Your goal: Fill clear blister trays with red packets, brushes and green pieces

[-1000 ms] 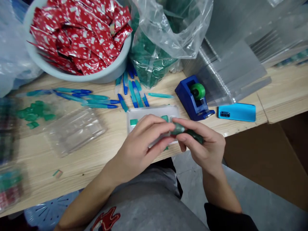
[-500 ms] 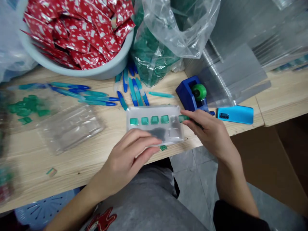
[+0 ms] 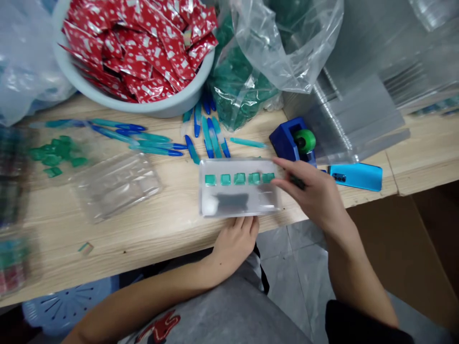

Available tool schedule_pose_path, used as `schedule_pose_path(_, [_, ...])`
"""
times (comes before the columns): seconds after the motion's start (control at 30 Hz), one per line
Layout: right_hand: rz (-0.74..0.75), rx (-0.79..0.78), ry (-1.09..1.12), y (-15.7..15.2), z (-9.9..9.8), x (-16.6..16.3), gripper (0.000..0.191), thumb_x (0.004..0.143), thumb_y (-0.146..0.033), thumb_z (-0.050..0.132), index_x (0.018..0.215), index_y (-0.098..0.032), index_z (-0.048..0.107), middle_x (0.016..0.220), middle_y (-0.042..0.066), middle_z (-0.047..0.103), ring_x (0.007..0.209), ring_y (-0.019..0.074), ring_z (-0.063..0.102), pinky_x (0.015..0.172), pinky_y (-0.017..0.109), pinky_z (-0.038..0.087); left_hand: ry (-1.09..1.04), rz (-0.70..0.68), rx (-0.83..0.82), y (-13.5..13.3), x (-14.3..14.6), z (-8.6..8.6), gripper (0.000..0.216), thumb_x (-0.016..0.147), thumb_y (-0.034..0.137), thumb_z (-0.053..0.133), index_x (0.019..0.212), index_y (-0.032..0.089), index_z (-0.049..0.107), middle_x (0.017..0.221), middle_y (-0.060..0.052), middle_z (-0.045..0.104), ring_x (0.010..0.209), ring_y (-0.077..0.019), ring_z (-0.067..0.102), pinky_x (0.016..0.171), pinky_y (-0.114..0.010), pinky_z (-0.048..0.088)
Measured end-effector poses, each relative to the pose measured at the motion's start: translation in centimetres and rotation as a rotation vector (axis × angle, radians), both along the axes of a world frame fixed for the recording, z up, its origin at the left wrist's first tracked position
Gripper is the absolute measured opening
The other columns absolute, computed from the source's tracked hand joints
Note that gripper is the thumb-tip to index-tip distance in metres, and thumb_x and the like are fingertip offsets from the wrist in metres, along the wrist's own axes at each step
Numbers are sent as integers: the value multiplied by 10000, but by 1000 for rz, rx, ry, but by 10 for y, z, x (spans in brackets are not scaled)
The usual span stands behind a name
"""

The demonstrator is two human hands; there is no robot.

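Note:
A clear plastic tray (image 3: 229, 210) lies on the table, with a row of small green translucent pieces (image 3: 239, 178) in its upper slots. At the tray's right end, my right hand (image 3: 308, 186) has its thumb and index fingertip by the last green piece (image 3: 268, 177). Its other fingers are curled around something dark green (image 3: 297, 181), probably more pieces. My left hand (image 3: 236, 241) rests at the table's front edge, just below the tray. Its fingers are stretched out side by side; whatever lies under their tips is hidden.
Blue and teal pens (image 3: 211, 136) lie behind the tray, near a blue tape dispenser (image 3: 287, 138). A basin (image 3: 150, 109) holds red packets. Further right is a blue phone (image 3: 358, 177). At left are an unfilled tray (image 3: 118, 186) and loose green pieces (image 3: 59, 150).
My left hand has drawn back from the tray's lower side to the table edge, over where a loose green piece lay. Another green piece now sits in the row's right end. The view has shifted slightly.

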State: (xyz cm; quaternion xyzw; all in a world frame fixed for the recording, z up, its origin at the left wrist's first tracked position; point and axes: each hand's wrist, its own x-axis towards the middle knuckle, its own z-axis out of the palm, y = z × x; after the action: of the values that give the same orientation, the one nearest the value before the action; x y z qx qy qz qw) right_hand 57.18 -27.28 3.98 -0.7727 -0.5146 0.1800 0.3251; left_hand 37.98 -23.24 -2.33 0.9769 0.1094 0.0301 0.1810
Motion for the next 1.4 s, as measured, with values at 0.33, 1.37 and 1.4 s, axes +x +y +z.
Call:
schedule_pose_path(0.33, [-16, 6, 1125, -19, 30, -50, 251, 877, -328, 660, 1120, -268, 649, 953, 8, 595, 670, 61, 572, 581, 189, 475, -376, 337, -1028, 50, -27, 73, 14, 922, 220, 586, 927, 214, 598, 815, 5, 679, 689, -105, 667, 598, -198, 570])
schedule_pose_path(1.37, [22, -311, 1336, 84, -35, -197, 271, 812, -369, 686, 972, -190, 562, 906, 6, 610, 598, 42, 532, 540, 191, 361, 84, 395, -297, 202, -156, 11, 177, 932, 212, 552, 805, 206, 676, 840, -10, 695, 816, -188, 659, 721, -283, 484])
schedule_pose_path(1.4, [39, -313, 1320, 82, -33, -197, 282, 797, -335, 702, 997, -197, 560, 934, 6, 606, 633, 43, 540, 580, 192, 394, 86, 374, -301, 204, -157, 11, 190, 935, 207, 540, 799, 207, 673, 834, -6, 696, 808, -183, 661, 714, -280, 482])
